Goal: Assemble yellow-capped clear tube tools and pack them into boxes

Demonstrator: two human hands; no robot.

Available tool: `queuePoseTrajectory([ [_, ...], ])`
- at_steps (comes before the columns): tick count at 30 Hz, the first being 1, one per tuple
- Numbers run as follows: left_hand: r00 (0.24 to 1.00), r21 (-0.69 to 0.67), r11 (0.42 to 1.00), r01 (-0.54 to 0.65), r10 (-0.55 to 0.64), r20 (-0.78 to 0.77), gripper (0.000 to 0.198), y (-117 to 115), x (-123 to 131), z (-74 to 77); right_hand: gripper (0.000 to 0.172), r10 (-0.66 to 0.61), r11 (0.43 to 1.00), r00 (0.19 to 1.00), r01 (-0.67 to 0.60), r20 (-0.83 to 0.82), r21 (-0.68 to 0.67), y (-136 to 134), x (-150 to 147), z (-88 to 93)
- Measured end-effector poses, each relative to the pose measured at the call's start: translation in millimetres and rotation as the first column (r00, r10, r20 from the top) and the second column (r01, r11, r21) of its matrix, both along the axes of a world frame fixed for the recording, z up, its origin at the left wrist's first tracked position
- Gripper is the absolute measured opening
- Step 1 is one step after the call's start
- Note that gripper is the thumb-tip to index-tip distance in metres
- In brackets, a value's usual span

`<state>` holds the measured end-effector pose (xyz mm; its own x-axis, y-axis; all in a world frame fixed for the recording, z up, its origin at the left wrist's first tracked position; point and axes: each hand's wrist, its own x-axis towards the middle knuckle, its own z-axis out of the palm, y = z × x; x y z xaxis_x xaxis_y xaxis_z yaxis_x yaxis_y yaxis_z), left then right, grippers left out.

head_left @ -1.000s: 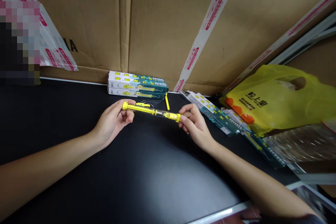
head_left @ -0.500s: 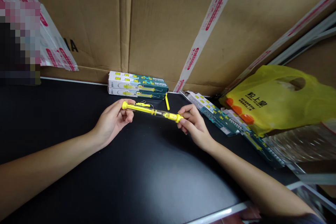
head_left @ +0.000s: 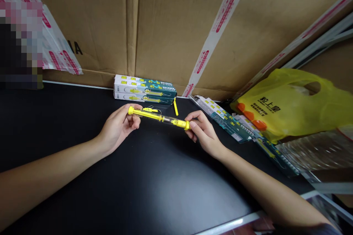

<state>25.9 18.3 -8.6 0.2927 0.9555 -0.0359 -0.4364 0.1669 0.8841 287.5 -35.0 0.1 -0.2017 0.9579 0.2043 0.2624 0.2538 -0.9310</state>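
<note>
A tubular spring scale (head_left: 149, 114), a clear tube with yellow parts inside and yellow caps at both ends, is held nearly level above the black table. My left hand (head_left: 119, 126) closes round its left end. At the right end, my right hand (head_left: 202, 130) pinches the yellow cap (head_left: 186, 125) between thumb and fingers. Just behind the tube lie a small yellow part with a wire hook (head_left: 150, 109) and, farther right, a slim yellow stick (head_left: 175, 107) beside the boxes.
Two stacked spring scale boxes (head_left: 145, 90) stand against the cardboard (head_left: 171, 25) at the back. More boxes (head_left: 228, 121) lie to the right, near a yellow plastic bag (head_left: 298, 102) with orange things inside and a clear ribbed plastic object (head_left: 311, 150). The black table (head_left: 143, 191) has a metal front edge.
The right cap and the yellow piece inside that end have turned about the tube's axis. My right fingers have shifted slightly on the cap; my left hand stays in place.
</note>
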Motion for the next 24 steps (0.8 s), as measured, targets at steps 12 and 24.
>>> queuePoseTrajectory([
  [12, 1.0, -0.017, 1.0, 0.008, -0.008, 0.015, 0.029, 0.9, 1.2, 0.6, 0.021, -0.002, 1.0, 0.998, 0.002, 0.059, 0.009, -0.7, -1.8, -1.1],
  [24, 0.999, -0.047, 0.999, 0.014, -0.012, 0.041, 0.032, 1.8, 1.1, 1.8, 0.021, -0.067, 0.984, 0.944, 0.009, 0.322, 0.177, 0.7, 1.9, -0.5],
])
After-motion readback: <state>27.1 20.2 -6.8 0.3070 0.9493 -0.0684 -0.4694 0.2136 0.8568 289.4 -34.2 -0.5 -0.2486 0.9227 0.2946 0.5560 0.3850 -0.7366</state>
